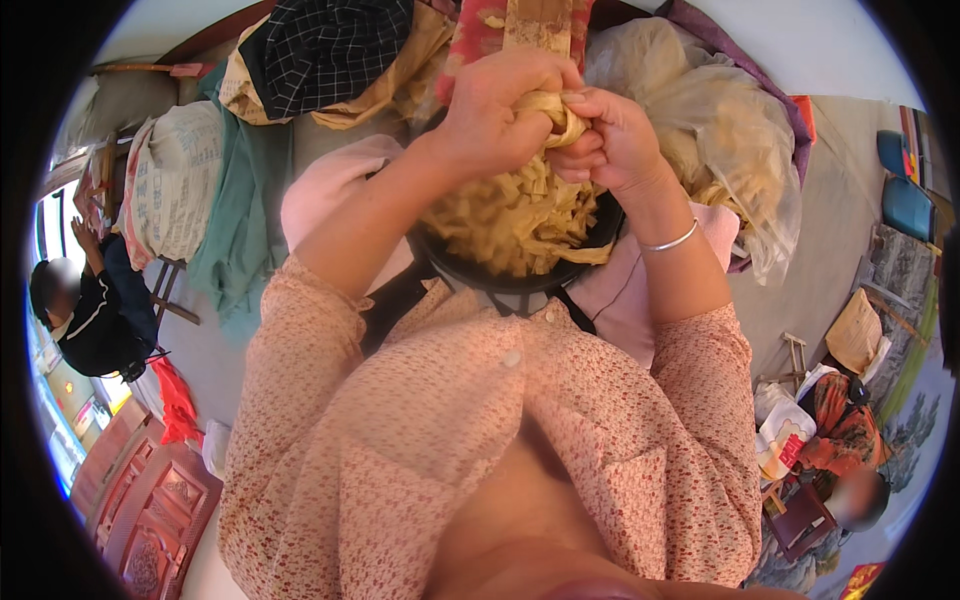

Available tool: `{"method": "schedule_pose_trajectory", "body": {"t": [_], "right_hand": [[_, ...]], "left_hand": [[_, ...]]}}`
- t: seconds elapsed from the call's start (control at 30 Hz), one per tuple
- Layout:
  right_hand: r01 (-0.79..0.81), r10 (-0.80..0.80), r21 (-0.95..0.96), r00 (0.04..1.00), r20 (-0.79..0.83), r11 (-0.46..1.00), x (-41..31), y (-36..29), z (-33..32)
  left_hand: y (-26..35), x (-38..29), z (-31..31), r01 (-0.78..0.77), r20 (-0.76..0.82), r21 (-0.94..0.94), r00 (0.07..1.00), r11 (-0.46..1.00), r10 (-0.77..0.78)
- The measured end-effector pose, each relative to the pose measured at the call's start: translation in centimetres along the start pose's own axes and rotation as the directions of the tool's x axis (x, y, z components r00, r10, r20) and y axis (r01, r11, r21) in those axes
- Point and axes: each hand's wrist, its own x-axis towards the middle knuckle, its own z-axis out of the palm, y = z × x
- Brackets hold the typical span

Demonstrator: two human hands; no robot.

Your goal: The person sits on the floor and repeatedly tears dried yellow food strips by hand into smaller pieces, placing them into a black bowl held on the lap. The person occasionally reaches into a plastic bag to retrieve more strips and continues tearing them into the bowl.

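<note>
My left hand (499,112) and my right hand (619,139) meet at the top centre, both closed around a looped, twisted bundle of pale yellow plant strips (555,116). My fingers hide part of the bundle. Below it, a round black basin (499,281) between my knees holds a heap of short, cut-looking yellow pieces (510,225). A worn wooden board (536,37) on red padding stands just beyond my hands. A silver bangle is on my right wrist.
Clear plastic sheeting (739,172) covers more strips at the right. Black checked cloth (330,52), green cloth (244,195) and a white woven sack (176,180) lie at the left. One person (101,315) sits far left, another (844,435) far right. A carved wooden bench (161,517) stands lower left.
</note>
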Motion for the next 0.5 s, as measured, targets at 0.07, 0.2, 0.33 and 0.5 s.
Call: {"method": "schedule_pose_trajectory", "body": {"t": [0.07, 0.2, 0.33, 0.5], "right_hand": [[-0.074, 0.062, -0.126, 0.994, -0.094, 0.989, -0.2, -0.4, 0.6], [0.027, -0.321, -0.710, 0.903, -0.284, 0.704, 0.2, -0.7, 1.3], [0.182, -0.545, -0.822, 0.819, -0.177, 0.540, 0.6, 0.2, 1.1], [0.108, -0.274, -0.565, 0.936, -0.219, 0.818, -0.2, -1.2, 0.3]], "left_hand": [[0.4, 0.5, -0.8, -0.082, 0.055, 0.089, 0.996, 0.993, 0.077], [0.5, -0.4, -0.4, 0.393, 0.014, -0.023, 0.920, 0.919, -0.392], [-0.9, -0.3, -0.7, 0.704, 0.166, -0.252, 0.708, 0.664, -0.687], [-0.1, 0.6, -1.6, 0.748, 0.313, -0.207, 0.661, 0.631, -0.682]]}}
